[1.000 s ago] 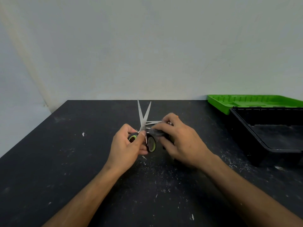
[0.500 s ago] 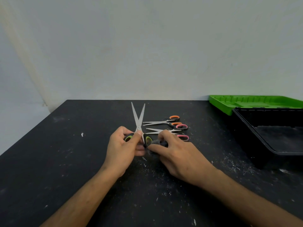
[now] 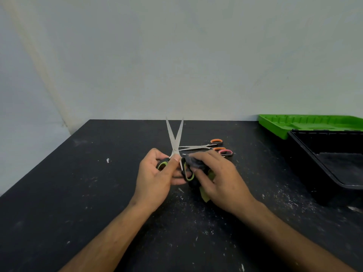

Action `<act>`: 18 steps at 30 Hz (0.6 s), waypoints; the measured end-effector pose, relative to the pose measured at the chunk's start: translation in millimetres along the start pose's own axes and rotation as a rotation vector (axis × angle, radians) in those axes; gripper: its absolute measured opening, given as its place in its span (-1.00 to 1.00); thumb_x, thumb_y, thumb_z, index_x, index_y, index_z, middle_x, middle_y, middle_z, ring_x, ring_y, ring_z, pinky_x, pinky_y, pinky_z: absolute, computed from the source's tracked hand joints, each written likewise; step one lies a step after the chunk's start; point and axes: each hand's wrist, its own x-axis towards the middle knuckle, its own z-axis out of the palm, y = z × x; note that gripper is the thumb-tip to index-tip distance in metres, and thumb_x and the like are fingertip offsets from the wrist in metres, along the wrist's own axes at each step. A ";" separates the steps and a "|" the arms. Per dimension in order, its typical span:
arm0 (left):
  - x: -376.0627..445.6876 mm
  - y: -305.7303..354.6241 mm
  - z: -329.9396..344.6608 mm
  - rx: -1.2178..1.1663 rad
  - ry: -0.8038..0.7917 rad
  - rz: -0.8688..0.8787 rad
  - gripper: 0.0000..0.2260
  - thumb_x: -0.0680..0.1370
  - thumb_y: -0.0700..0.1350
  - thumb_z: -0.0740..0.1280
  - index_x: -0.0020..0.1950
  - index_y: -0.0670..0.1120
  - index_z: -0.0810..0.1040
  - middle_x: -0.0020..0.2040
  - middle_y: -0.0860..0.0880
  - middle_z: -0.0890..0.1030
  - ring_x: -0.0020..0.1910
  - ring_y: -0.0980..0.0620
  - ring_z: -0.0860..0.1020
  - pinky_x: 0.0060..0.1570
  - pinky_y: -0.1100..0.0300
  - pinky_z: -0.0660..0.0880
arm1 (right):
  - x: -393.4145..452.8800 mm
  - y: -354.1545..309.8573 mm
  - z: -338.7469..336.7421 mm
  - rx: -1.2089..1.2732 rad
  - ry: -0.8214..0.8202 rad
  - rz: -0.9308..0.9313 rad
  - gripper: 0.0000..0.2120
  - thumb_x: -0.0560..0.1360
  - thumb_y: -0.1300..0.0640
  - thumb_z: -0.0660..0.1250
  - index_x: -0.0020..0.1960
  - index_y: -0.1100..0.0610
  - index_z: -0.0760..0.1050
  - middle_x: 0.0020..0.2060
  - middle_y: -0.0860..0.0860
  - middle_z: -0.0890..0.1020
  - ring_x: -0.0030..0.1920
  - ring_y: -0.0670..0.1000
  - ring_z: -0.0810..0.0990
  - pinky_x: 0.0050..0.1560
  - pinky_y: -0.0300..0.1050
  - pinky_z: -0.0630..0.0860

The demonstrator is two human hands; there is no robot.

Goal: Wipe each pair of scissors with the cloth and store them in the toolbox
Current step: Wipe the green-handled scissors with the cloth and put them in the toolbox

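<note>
- The left hand (image 3: 155, 173) is gripping the green-handled scissors (image 3: 175, 143) by the handles, with the thumb lying across the pivot area.
- These scissors are standing almost upright above the desk (image 3: 78, 193), and their two blades are spreading apart in a narrow V with the tips pointing away from the person.
- The right hand (image 3: 220, 179) is curling its fingers around a dark cloth (image 3: 193, 162) and is pressing it against the right handle loop of the same scissors.
- A yellowish-green part of the cloth is showing under the right palm.
- The two hands are staying close together, almost touching, in the middle of the desk.
- Behind the right hand, the orange-handled scissors (image 3: 198, 147) are lying flat on the desk, with the blades pointing to the left.
- Just beside them, a pink handle loop of the pink-handled scissors (image 3: 225, 152) is showing; the rest is hidden by the right hand.
- The black toolbox (image 3: 306, 165) is sitting open at the right edge of the desk, well apart from the hands.
- The green tray (image 3: 275, 124) is lying just behind the toolbox.
- White specks are covering the dark desk surface near the hands.
</note>
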 end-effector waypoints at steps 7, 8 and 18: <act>7.0 0.8 -5.4 -0.103 0.080 -0.022 -0.87 0.66 -0.17 0.33 0.04 -0.19 0.42 -0.16 -0.22 0.75 -0.21 -0.15 0.76 -0.29 0.04 0.69 | -13.7 -14.1 -4.9 -0.095 -0.163 -0.069 -0.69 0.54 0.01 0.30 0.28 -0.11 0.53 0.05 -0.14 0.52 -0.02 -0.07 0.58 -0.06 0.04 0.60; 7.6 1.2 -6.5 -0.114 0.081 -0.019 -0.88 0.66 -0.17 0.33 0.04 -0.19 0.42 -0.17 -0.22 0.75 -0.22 -0.15 0.76 -0.29 0.05 0.68 | -9.5 -15.1 -8.0 -0.068 -0.173 -0.077 -0.72 0.54 -0.01 0.29 0.24 -0.10 0.56 0.01 -0.15 0.52 -0.03 -0.09 0.57 -0.06 0.02 0.58; 5.2 1.9 -2.7 -0.067 0.136 -0.033 -0.81 0.63 -0.17 0.38 0.06 -0.27 0.44 -0.18 -0.25 0.72 -0.29 -0.04 0.74 -0.35 0.13 0.65 | -7.8 -23.3 6.4 -0.149 -0.111 -0.071 -0.68 0.54 -0.02 0.26 0.29 -0.10 0.50 0.11 -0.08 0.41 -0.09 -0.07 0.53 -0.23 -0.04 0.59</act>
